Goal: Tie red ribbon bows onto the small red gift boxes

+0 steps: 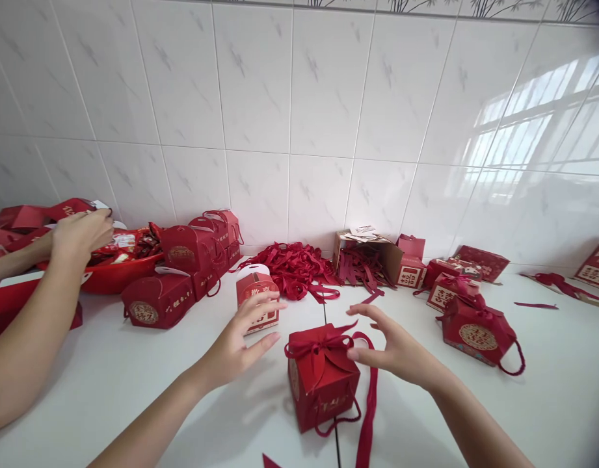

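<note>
A red gift box [323,390] stands upright on the white table in front of me, a ribbon bow [319,348] on its top and a cord handle hanging down its front. Left of the box, my left hand [243,338] hovers with its fingers apart and nothing in them. Behind those fingers is a small red and white box [257,286], partly hidden. My right hand [389,344] is open at the box's upper right, its fingertips close to the bow; whether they touch it I cannot tell. A long ribbon [371,403] lies along the box's right side.
Another person's hands [82,234] are over a red basin [108,276] of sweets at the left. Closed boxes [186,250] are stacked beside it. A ribbon heap [299,263] and a cardboard box [389,257] of ribbons lie along the wall; bowed boxes [477,331] stand right.
</note>
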`<state>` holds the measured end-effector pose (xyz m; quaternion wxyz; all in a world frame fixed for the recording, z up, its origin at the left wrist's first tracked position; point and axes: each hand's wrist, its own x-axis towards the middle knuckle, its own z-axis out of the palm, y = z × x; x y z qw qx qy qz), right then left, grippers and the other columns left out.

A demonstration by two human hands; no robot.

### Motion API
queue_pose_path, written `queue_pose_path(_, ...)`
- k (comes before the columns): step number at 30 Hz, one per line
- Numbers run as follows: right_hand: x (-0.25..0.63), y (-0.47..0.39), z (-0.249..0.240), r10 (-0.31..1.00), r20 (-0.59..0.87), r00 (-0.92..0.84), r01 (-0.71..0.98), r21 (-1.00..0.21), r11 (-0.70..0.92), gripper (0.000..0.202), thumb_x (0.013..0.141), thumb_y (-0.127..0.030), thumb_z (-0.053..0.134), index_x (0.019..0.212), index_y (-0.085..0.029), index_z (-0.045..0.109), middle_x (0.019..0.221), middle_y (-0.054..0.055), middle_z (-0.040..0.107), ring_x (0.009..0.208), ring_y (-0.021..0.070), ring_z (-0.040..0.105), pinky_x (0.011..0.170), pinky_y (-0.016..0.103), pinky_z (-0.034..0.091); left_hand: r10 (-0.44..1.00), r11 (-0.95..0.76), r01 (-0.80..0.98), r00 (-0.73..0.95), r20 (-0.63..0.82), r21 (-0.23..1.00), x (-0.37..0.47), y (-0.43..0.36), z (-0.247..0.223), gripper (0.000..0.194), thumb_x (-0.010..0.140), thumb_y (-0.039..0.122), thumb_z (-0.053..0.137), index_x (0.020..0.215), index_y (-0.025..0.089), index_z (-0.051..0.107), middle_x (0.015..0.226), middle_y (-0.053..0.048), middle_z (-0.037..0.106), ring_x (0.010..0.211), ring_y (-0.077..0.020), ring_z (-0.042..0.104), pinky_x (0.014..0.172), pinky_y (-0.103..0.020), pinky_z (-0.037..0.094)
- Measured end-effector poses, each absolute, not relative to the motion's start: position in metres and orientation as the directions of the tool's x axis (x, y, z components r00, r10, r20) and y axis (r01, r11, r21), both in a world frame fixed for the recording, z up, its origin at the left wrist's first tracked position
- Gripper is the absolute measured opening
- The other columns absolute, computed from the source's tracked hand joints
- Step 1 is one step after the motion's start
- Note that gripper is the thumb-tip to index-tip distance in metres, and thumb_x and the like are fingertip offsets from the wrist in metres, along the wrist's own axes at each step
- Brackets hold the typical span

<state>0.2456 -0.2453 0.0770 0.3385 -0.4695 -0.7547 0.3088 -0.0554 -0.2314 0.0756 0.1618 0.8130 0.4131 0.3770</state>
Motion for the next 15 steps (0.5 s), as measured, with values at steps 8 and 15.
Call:
queue_pose_path(8, 0.232, -0.236, 0.054, 0.811, 0.056, -0.582, 0.358, -0.878, 0.318, 0.128, 0.053, -0.038, 0.085, 0.148, -0.034, -0.001, 0.153, 0.010, 0.017, 0.141, 0.0280, 0.016, 0.111, 0.044, 0.024, 0.903, -0.367, 0.466, -0.028, 0.428, 0.805, -0.063, -0.210, 0.048, 0.029, 0.084, 0.043, 0.052, 0.106, 0.023, 0.054, 0.113, -0.005, 0.058, 0.105, -0.0216, 0.055, 0.095, -0.034, 0.043)
queue_pose_path(15, 0.248, -0.221, 0.067, 0.958, 0.189, -0.217, 0.188, -0.955, 0.231, 0.114, 0.058, -0.039, 0.082, 0.145, -0.036, 0.009, 0.130, 0.010, 0.044, 0.111, 0.0265, 0.056, 0.089, 0.041, 0.050, 0.942, -0.310, 0.450, 0.029, 0.333, 0.838, -0.060, -0.212, 0.034, 0.025, 0.082, 0.044, 0.053, 0.091, 0.022, 0.058, 0.098, -0.004, 0.062, 0.092, -0.0208, 0.057, 0.082, -0.031, 0.045)
